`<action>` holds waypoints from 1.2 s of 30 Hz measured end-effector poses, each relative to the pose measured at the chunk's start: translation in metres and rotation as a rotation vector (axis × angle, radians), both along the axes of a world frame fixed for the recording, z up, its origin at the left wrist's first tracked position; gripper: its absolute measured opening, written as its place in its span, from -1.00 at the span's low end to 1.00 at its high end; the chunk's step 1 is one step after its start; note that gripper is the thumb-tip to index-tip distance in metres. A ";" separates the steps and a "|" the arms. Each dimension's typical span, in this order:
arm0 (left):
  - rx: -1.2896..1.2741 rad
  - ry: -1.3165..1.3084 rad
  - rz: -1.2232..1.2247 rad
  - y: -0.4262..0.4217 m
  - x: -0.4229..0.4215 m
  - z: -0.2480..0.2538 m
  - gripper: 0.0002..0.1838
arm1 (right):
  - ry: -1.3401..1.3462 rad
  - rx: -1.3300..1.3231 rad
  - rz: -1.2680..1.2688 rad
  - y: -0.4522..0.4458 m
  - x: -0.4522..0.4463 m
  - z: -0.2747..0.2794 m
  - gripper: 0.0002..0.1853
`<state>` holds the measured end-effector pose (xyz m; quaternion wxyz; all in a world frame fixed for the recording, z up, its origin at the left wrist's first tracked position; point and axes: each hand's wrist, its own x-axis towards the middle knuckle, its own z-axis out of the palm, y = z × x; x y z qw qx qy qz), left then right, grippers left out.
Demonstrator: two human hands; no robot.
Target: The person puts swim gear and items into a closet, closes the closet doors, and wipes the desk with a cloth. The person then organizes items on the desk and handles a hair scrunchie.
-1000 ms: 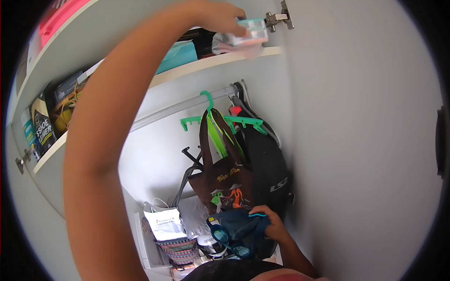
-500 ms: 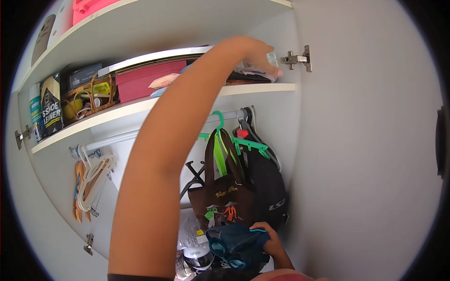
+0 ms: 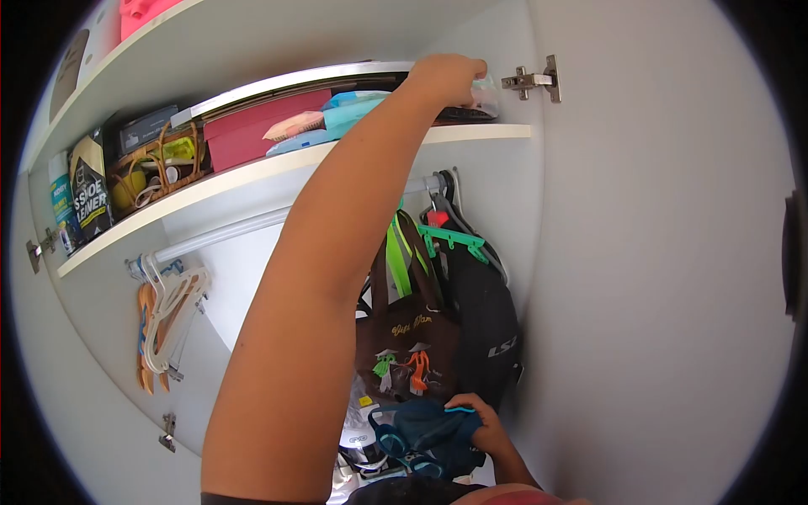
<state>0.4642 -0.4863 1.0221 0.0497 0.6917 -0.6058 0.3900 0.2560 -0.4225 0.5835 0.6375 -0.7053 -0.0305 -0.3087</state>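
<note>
My left hand (image 3: 450, 77) is raised to the right end of the middle shelf, its fingers curled over a clear plastic bag (image 3: 485, 99). The fingertips are partly hidden. Below the bag lies a dark flat item (image 3: 459, 114). Low in the view, my right hand (image 3: 488, 427) grips a dark teal fabric pouch (image 3: 450, 433) with a light blue edge by the thumb. Swim goggles (image 3: 392, 441) with teal rims hang at the pouch's left side. Just left of my left forearm, blue soft packs (image 3: 349, 116) rest on the shelf.
The shelf (image 3: 252, 171) also carries a red box (image 3: 240, 135), a wicker basket (image 3: 202, 156) and a shoe cleaner pack (image 3: 88, 185). Beneath it hang white hangers (image 3: 172, 311), a brown tote (image 3: 412, 337) and a black bag (image 3: 488, 311). A cabinet door (image 3: 665, 252) stands at right.
My left hand has closed more over the clear plastic at the shelf's end. The shelf sits higher in view, and more blue packs show. My right hand still holds the pouch.
</note>
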 end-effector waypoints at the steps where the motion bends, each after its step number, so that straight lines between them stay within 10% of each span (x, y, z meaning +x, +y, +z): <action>1: -0.020 -0.014 -0.032 0.002 0.001 -0.002 -0.29 | 0.020 0.028 0.008 0.001 0.000 -0.002 -0.60; 5: 0.071 0.009 -0.187 0.027 0.006 0.018 -0.11 | 0.043 0.002 0.015 -0.001 -0.001 -0.008 -0.61; 12: 0.400 -0.007 0.356 0.142 -0.042 0.029 -0.12 | 0.038 0.010 0.032 -0.001 0.004 -0.008 -0.58; 36: 0.141 0.070 0.256 0.174 -0.015 -0.005 -0.38 | 0.085 0.012 0.079 0.009 0.001 -0.014 -0.56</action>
